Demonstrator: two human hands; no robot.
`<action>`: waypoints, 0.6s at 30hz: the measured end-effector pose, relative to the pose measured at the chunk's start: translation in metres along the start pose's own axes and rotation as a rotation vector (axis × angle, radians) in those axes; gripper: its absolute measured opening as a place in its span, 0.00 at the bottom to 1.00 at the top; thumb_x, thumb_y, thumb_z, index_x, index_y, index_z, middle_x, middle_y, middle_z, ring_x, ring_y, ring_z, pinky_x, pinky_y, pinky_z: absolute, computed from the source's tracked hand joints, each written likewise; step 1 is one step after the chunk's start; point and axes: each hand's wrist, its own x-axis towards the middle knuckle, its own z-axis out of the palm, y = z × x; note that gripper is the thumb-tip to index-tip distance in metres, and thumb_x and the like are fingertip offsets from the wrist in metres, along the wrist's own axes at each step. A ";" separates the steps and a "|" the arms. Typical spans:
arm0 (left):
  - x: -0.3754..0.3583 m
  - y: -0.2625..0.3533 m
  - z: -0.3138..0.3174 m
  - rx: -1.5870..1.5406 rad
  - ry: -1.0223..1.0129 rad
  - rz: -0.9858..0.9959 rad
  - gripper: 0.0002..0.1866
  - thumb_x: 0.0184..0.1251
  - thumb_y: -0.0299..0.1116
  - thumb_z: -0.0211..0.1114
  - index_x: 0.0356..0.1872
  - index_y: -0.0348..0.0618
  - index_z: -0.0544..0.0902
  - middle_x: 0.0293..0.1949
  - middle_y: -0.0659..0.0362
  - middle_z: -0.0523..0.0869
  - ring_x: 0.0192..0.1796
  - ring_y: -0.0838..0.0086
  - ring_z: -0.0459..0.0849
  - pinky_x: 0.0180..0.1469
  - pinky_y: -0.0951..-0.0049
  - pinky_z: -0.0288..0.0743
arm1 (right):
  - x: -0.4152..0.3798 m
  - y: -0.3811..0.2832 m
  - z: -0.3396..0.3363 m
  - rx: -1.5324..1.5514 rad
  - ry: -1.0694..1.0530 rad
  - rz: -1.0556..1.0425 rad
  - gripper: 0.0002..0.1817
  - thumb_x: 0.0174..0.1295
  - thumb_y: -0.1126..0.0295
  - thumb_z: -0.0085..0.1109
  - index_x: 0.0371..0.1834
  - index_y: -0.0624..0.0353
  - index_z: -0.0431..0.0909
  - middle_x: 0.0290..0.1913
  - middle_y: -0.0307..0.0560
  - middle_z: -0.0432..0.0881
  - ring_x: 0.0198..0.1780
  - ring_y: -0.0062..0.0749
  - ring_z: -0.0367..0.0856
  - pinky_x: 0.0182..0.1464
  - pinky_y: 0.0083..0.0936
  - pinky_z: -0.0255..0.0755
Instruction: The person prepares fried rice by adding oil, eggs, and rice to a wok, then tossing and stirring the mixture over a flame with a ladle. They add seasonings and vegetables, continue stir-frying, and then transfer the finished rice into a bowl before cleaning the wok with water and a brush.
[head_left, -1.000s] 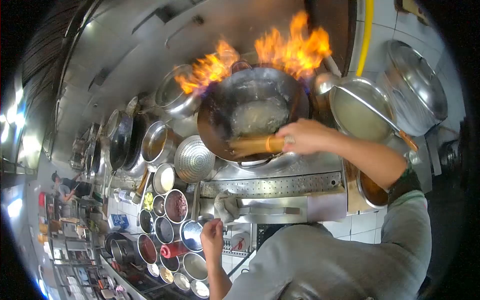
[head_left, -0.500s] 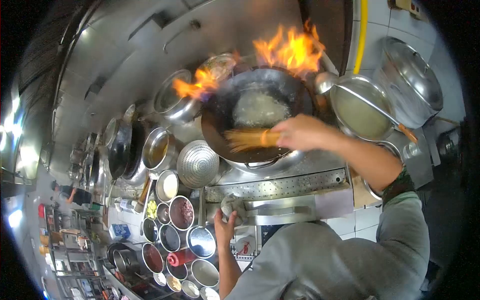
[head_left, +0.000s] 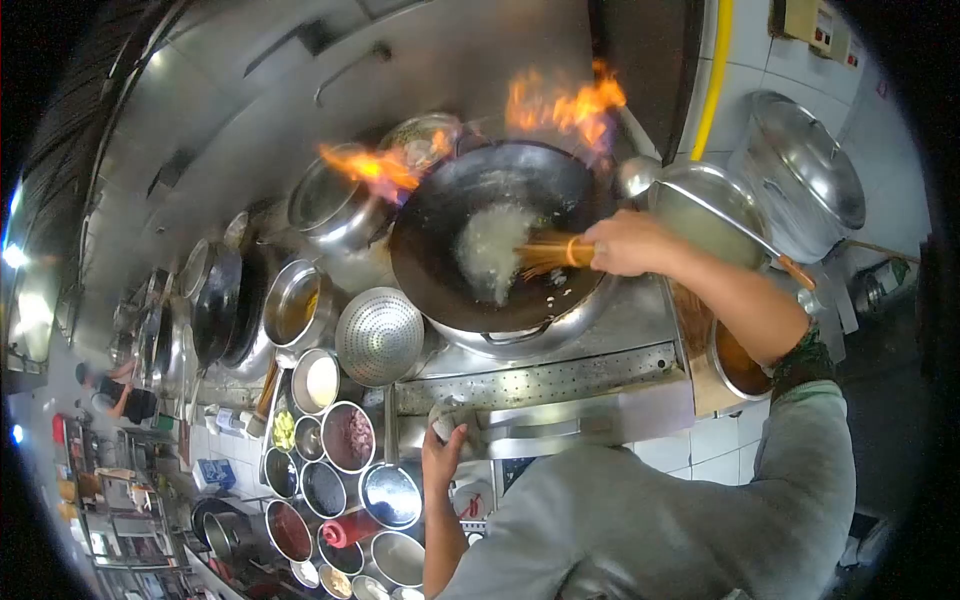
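My right hand (head_left: 632, 243) grips a bamboo wok brush (head_left: 548, 252) bound with an orange band. Its bristles reach into the wok (head_left: 440, 270), where frothy, cloudy water (head_left: 492, 245) swirls over the dark bottom. Flames (head_left: 575, 105) rise past the wok's far rim at two places. At the stove's front edge, my left hand (head_left: 441, 458) is closed on a bunched grey cloth (head_left: 455, 418), thumb up; its fingers are partly hidden.
A ladle (head_left: 715, 212) lies across a pot of cloudy liquid (head_left: 690, 190) to the right. Left of the wok are a perforated strainer (head_left: 380, 335), a metal pot (head_left: 300, 300) and several ingredient containers (head_left: 350, 435). Another person (head_left: 118, 392) stands far left.
My right hand has moved slightly right with the brush, whose bristles now reach nearer the wok's middle. The water has shifted and spreads toward the near side. My left hand stays on the cloth.
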 end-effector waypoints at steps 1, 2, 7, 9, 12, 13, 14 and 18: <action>0.006 0.002 0.001 0.005 0.001 0.012 0.30 0.61 0.42 0.73 0.59 0.32 0.77 0.48 0.47 0.87 0.50 0.63 0.85 0.53 0.67 0.76 | 0.004 0.004 -0.006 -0.062 0.081 -0.009 0.17 0.58 0.57 0.62 0.48 0.50 0.86 0.42 0.53 0.88 0.46 0.53 0.86 0.49 0.45 0.79; 0.006 0.000 0.001 0.009 0.006 0.012 0.30 0.61 0.42 0.74 0.59 0.32 0.77 0.48 0.46 0.87 0.50 0.61 0.85 0.54 0.66 0.76 | 0.000 0.013 -0.014 -0.055 0.120 -0.142 0.20 0.59 0.56 0.63 0.52 0.50 0.85 0.40 0.52 0.88 0.39 0.47 0.87 0.44 0.41 0.80; 0.017 -0.034 0.013 -0.087 0.040 0.018 0.29 0.58 0.40 0.75 0.56 0.31 0.78 0.48 0.43 0.86 0.50 0.58 0.85 0.54 0.62 0.76 | -0.002 -0.021 0.020 0.247 -0.077 -0.194 0.23 0.61 0.55 0.64 0.58 0.48 0.83 0.42 0.53 0.88 0.35 0.43 0.87 0.42 0.39 0.81; 0.021 -0.034 0.011 -0.037 -0.001 0.014 0.30 0.58 0.40 0.75 0.57 0.31 0.77 0.48 0.42 0.86 0.51 0.58 0.85 0.54 0.63 0.76 | 0.017 -0.025 0.030 0.039 0.025 -0.091 0.21 0.60 0.55 0.63 0.56 0.48 0.83 0.44 0.55 0.88 0.40 0.47 0.88 0.45 0.42 0.81; 0.016 -0.030 0.011 -0.050 0.051 0.038 0.31 0.58 0.40 0.75 0.58 0.31 0.77 0.49 0.42 0.86 0.52 0.57 0.85 0.55 0.63 0.76 | 0.008 -0.029 -0.010 -0.042 0.015 0.014 0.20 0.60 0.54 0.63 0.55 0.45 0.84 0.47 0.55 0.87 0.49 0.53 0.85 0.53 0.44 0.78; 0.014 -0.031 0.010 -0.055 0.064 0.026 0.31 0.58 0.40 0.75 0.58 0.31 0.77 0.50 0.42 0.85 0.52 0.57 0.85 0.56 0.63 0.76 | 0.002 -0.034 -0.014 0.048 -0.008 -0.032 0.21 0.60 0.54 0.63 0.56 0.45 0.83 0.47 0.54 0.87 0.50 0.53 0.85 0.54 0.44 0.78; 0.013 -0.030 0.012 -0.060 0.071 0.017 0.31 0.57 0.40 0.75 0.58 0.32 0.77 0.50 0.42 0.85 0.52 0.56 0.84 0.56 0.63 0.76 | -0.006 -0.038 -0.016 0.137 -0.029 -0.070 0.22 0.60 0.54 0.63 0.57 0.45 0.83 0.48 0.54 0.87 0.50 0.53 0.85 0.54 0.43 0.78; 0.008 -0.018 0.015 -0.071 0.087 0.000 0.31 0.57 0.39 0.74 0.59 0.32 0.76 0.51 0.41 0.85 0.53 0.54 0.84 0.57 0.62 0.75 | 0.005 -0.042 0.023 0.139 -0.063 -0.164 0.24 0.61 0.52 0.64 0.60 0.43 0.81 0.48 0.53 0.87 0.50 0.53 0.85 0.54 0.42 0.78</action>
